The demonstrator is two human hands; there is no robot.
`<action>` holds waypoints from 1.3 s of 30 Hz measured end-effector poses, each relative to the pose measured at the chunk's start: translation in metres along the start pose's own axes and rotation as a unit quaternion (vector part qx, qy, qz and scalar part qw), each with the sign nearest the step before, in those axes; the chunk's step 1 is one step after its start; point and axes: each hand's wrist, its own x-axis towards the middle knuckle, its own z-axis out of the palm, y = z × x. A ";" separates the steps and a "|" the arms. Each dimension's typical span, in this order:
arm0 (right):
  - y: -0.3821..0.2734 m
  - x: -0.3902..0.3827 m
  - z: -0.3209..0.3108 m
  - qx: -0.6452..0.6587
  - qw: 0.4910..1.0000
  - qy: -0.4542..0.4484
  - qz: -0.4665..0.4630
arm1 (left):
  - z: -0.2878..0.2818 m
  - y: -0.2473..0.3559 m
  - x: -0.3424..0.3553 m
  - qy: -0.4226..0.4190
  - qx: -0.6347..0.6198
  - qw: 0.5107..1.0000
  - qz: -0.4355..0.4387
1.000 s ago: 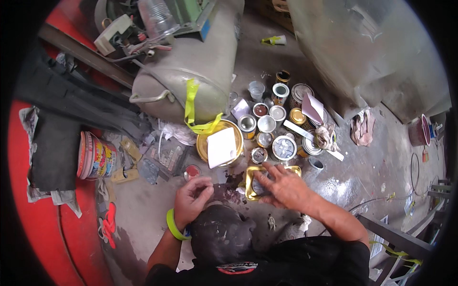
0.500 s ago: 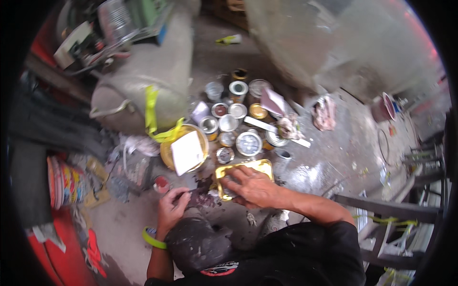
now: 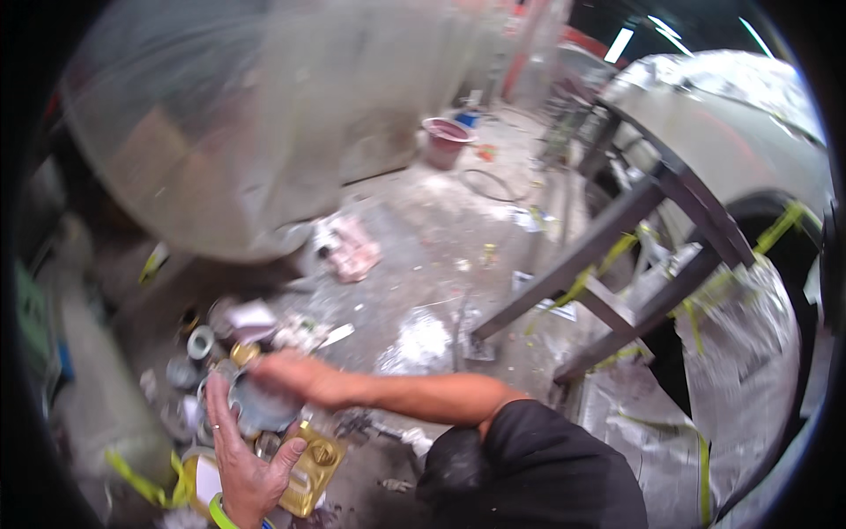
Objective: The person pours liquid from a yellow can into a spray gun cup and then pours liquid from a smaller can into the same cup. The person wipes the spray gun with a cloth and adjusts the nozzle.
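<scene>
My left hand (image 3: 242, 463) is raised in front of the paint cans, thumb apart and fingers stretched up, holding nothing. A yellow-green band is round its wrist. My right hand (image 3: 300, 377) reaches across from the right, smeared by motion, so its fingers do not show clearly. Close under it is a pale grey round thing (image 3: 269, 410), blurred; whether the hand grips it I cannot tell. Beside my left thumb is a gold rectangular metal can (image 3: 313, 472), its face with a round fitting visible. Several small cans and cups (image 3: 201, 342) stand beyond my hands, partly covered by them.
A pinkish crumpled rag (image 3: 352, 249) lies on the stained floor farther out. A dark grey metal stand (image 3: 582, 256) rises on the right beside a car covered in sheeting (image 3: 731, 353). A pink bucket (image 3: 448, 144) stands far off. Large translucent sheeting (image 3: 247, 132) hangs at the back left.
The view has swung to the right. My right hand has left the gold can and moved over the pale round thing. My left hand's fingers have gone from bent together to stretched out.
</scene>
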 end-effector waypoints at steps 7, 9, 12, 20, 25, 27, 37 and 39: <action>0.004 -0.015 -0.031 0.167 0.986 0.020 0.019 | 0.066 0.006 0.036 0.047 -0.132 0.989 0.037; 0.026 -0.023 -0.030 0.214 0.975 0.018 0.053 | 0.083 0.001 0.028 0.061 -0.244 0.968 0.014; 0.050 -0.029 -0.027 0.246 0.961 -0.020 0.125 | 0.107 -0.024 0.013 0.085 -0.322 0.943 0.024; 0.157 -0.063 -0.136 -0.337 0.916 0.043 0.213 | 0.044 -0.036 0.032 0.079 -0.242 0.962 -0.101; 0.281 -0.117 -0.094 -0.265 0.937 0.005 0.229 | 0.048 -0.062 0.023 0.002 -0.257 0.945 -0.200; 0.291 -0.115 -0.093 -0.180 0.909 -0.040 0.375 | 0.063 -0.062 0.024 -0.030 -0.233 0.951 -0.203; 0.210 -0.184 -0.101 -0.358 0.932 -0.058 -0.018 | 0.082 -0.027 0.029 -0.200 -0.026 0.978 -0.059; 0.205 -0.184 -0.103 -0.365 0.928 -0.063 -0.035 | 0.099 -0.015 0.031 -0.217 -0.034 0.975 -0.010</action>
